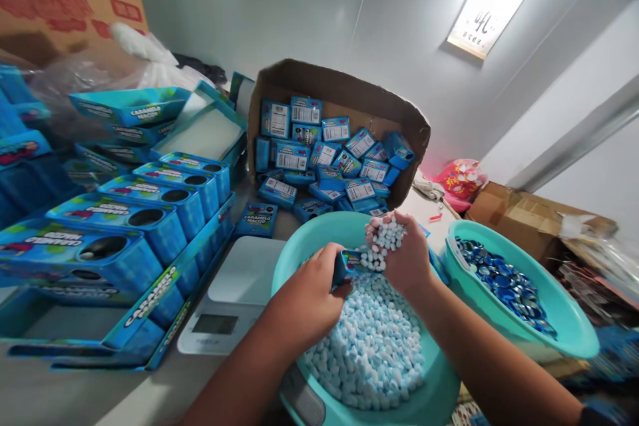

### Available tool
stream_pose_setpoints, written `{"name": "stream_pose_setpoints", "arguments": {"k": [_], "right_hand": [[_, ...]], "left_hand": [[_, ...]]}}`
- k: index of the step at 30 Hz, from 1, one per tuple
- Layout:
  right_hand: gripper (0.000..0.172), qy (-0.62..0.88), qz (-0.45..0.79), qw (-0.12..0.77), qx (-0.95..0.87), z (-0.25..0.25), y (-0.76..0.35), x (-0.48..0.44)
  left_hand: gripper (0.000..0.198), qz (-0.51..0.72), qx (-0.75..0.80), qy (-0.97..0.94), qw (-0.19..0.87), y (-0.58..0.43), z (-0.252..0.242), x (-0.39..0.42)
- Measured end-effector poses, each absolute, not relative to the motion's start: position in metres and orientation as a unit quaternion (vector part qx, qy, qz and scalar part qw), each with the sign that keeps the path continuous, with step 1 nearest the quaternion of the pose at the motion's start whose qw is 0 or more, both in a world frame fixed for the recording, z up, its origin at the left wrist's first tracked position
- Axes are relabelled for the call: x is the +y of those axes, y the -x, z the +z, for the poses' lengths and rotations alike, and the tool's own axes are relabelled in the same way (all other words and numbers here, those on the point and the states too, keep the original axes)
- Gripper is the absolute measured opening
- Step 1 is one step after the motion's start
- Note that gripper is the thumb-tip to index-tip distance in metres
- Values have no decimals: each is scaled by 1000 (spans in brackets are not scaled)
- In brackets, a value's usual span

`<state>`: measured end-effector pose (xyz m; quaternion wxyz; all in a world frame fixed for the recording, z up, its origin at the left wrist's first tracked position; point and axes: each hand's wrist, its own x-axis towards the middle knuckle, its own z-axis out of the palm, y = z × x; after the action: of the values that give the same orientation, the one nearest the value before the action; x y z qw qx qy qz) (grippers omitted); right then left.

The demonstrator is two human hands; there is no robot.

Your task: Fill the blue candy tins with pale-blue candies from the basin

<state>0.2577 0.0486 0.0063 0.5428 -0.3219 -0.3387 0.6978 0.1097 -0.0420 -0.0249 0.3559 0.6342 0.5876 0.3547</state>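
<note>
L grip point(310, 298) is clenched round a small box point(355, 261), held up over the near-centre of a tub point(327, 229). R grip point(408, 254) is cupped round a handful of sweets point(383, 239), just right of the box & prob. touching its edge; the box's opening is too small to make out.

Risks, as I judge: the handful is bigger than the box end, so too quick a tip cld shed sweets past the sides. Most wld drop into the heap point(369, 353) below both grips, so little lost; any going wide, esp. L, cld land on the scale point(247, 273) & throw its reading. Squeezing L grip too hard cld dent the box, if it's thin card.

Edges/room: straight up from the grips, clear air. Beyond them, the carton point(344, 88) w/ its packs point(327, 170) sits right behind the tub rim, so not much reach fwd. L of L grip: scale, then display trays point(150, 303) on the surface point(127, 399); a wide L elbow cld knock them. R of R grip: second tub point(564, 329) w/ shiny discs point(506, 279), its rim near the forearm. Surface's near edge: can't tell.
</note>
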Motion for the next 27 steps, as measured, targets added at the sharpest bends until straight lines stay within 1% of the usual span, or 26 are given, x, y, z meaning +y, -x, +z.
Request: {"name": "stream_pose_setpoints", "arguments": {"k": [6, 11, 17, 22, 27], "right_hand": [[15, 349, 693, 536, -332, 6, -258, 47], [13, 329, 692, 519, -380, 5, -256, 45], [13, 320, 650, 531, -440, 5, -252, 41], [11, 294, 630, 520, -497, 3, -250, 36], [16, 265, 598, 511, -558, 2, -252, 30]], "left_hand": [[32, 351, 593, -632, 353, -110, -26, -42], [38, 351, 593, -634, 350, -109, -25, -42], [38, 361, 593, -633, 344, -109, -25, -42], [36, 350, 588, -658, 314, -110, -26, -43], [34, 371, 568, -654, 336, -108, -25, -46]]}}
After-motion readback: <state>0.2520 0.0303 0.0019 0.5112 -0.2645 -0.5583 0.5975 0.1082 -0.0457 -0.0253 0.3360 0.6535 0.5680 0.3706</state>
